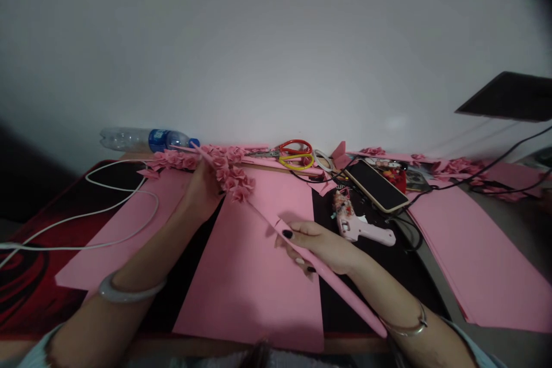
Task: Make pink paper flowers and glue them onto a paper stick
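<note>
My right hand [310,244] is closed around a pink rolled-paper tube [338,284], with the thumb pressed along its upper part. The tube slants from lower right up to the middle, where a thinner pink stem leads on to a cluster of folded pink paper flowers [233,175]. Up at that cluster, my left hand [204,187] is closed on the flowered stem, its fingers partly hidden behind the petals. Beneath both hands lies a long pink paper sheet [254,264] on a dark mat.
Scissors [297,155] with red and yellow handles lie at the back. Right of my hands are a glue gun [362,227], a phone [376,184] and stacked pink paper [478,259]. A plastic bottle [150,139] lies by the wall. A white cable [112,187] loops at left.
</note>
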The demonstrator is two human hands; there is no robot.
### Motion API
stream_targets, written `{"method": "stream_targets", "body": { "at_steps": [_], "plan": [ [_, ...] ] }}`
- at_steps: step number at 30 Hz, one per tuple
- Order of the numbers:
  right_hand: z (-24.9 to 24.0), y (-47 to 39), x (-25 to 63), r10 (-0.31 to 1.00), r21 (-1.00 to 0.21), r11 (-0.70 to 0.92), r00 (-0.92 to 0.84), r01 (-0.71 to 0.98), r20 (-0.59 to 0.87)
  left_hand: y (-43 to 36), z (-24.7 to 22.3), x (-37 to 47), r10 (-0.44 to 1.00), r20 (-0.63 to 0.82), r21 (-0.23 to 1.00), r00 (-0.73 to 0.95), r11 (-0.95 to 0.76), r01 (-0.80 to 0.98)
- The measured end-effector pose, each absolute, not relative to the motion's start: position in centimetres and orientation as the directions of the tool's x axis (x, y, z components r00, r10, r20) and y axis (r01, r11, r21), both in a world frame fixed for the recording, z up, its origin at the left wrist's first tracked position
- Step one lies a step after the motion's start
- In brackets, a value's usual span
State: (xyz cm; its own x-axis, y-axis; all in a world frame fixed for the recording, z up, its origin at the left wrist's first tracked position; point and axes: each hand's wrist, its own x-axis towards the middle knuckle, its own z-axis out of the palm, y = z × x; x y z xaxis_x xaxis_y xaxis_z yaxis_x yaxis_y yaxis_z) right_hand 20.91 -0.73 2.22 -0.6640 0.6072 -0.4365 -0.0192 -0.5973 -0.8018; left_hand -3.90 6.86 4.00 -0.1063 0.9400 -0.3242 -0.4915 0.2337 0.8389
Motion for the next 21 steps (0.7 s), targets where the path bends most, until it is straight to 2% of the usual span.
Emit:
{"method": "stream_targets", "body": {
  "at_steps": [3,7,12,14,16,21],
  "plan": [
    [2.5,-0.7,21.0,0.637,-0.792,-0.606,-0.638,-0.069,-0.432,6.4,4.4,-3.4,0.949,-0.313,0.751,-0.035,0.225,-0.621],
    [2.5,-0.4,21.0,0.668,-0.797,-0.593,-0.625,-0.119,-0.403,6.0,3.2,-2.5,0.953,-0.298,0.698,0.058,0.259,-0.667],
    [1.9,-0.2,21.0,0.724,-0.848,-0.5,-0.622,-0.176,-0.298,4.8,1.0,-0.5,0.946,-0.281,0.781,0.16,0.322,-0.535],
    [1.8,-0.3,20.9,0.727,-0.856,-0.49,-0.619,-0.164,-0.298,4.0,0.7,0.3,0.932,-0.236,0.836,0.275,0.339,-0.431],
    [1.9,-0.4,20.8,0.717,-0.854,-0.496,-0.629,-0.159,-0.3,3.4,0.4,1.0,0.926,-0.151,0.883,0.346,0.284,-0.374],
    [2.1,-0.8,20.6,0.636,-0.824,-0.557,-0.693,-0.108,-0.339,3.0,-0.4,1.6,0.963,0.018,0.939,0.269,0.077,-0.335]
  ]
}}
